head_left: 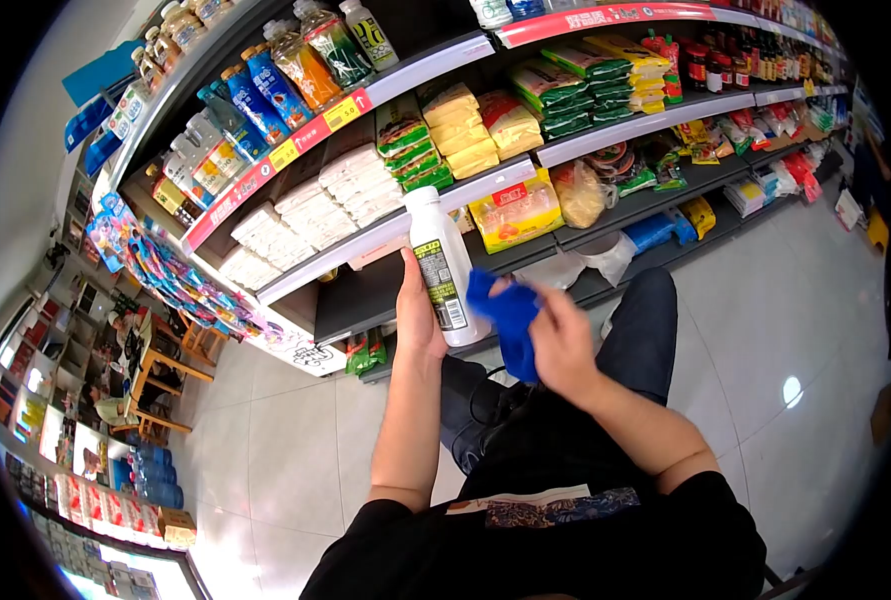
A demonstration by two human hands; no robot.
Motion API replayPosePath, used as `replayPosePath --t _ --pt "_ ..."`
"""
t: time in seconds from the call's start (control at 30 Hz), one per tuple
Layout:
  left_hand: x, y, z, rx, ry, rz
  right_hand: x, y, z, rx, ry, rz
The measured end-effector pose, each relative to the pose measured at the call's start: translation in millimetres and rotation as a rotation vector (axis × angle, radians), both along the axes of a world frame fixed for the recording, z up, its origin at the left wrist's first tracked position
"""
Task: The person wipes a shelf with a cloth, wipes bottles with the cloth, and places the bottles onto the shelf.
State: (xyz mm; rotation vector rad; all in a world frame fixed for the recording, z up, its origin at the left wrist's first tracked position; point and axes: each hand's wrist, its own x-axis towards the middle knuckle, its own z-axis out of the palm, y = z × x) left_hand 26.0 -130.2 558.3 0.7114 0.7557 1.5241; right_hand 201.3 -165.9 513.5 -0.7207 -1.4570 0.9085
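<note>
A white plastic bottle (443, 262) with a white cap and a dark back label stands tilted slightly in my left hand (418, 310), whose fingers wrap around its side. My right hand (562, 340) grips a blue cloth (510, 318) just to the right of the bottle; the cloth is a little blurred. Its upper end hangs close to the bottle's side, and I cannot tell whether it touches. Both hands are in front of the lower shelves, above my bent legs.
Shelves (395, 80) hold drinks, white packets (350, 185), yellow and green bags, and sauce bottles (715, 68). A yellow package (516, 212) sits on the lower shelf. Grey tiled floor (765, 330) spreads to the right. At left are wooden chairs (155, 375) and large blue water bottles (155, 475).
</note>
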Motion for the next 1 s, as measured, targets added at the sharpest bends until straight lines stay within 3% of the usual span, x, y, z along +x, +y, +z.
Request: replayPosePath --t 0.03,0.17,0.23,0.3,0.53,0.67,0.7,0.8,0.9,0.97,1.0 --pt "2.9 -2.2 1.5 -0.009 -0.009 -0.024 -0.4 11.0 2.9 -0.099 0.254 0.050" --pt "10.8 0.8 -12.7 0.002 0.069 -0.072 -7.1 48.7 38.7 0.091 0.398 0.019" --pt "21.5 0.4 -14.1 0.026 0.116 -0.004 -16.3 49.6 51.1 0.134 0.114 0.061" --pt "24.6 3.1 -14.6 0.037 0.098 0.050 -29.1 52.6 40.0 0.494 -0.080 -0.190" --pt "-1.4 23.1 -19.3 0.047 0.031 0.051 -26.7 5.8 8.7 0.478 -0.228 -0.052" --pt "-19.4 38.7 -27.1 0.002 -0.142 0.045 -21.8 8.6 0.2 0.321 -0.069 -0.015" --pt "-21.1 40.0 -28.2 -0.002 -0.195 0.019 -16.1 7.9 2.1 0.052 0.036 0.072" --pt "-16.4 35.7 -22.2 -0.033 -0.356 -0.070 -12.9 23.7 1.2 -0.199 0.308 0.110" --pt "-8.4 38.0 -21.9 -0.041 -0.374 -0.093 -26.6 23.1 17.3 0.132 0.283 -0.040" --pt "7.0 33.9 -13.6 -0.062 -0.355 -0.062 -37.3 26.8 14.5 0.426 -0.101 -0.146" --pt "3.8 31.6 -16.3 -0.042 -0.430 -0.206 -38.7 31.1 13.3 0.572 -0.170 -0.239"
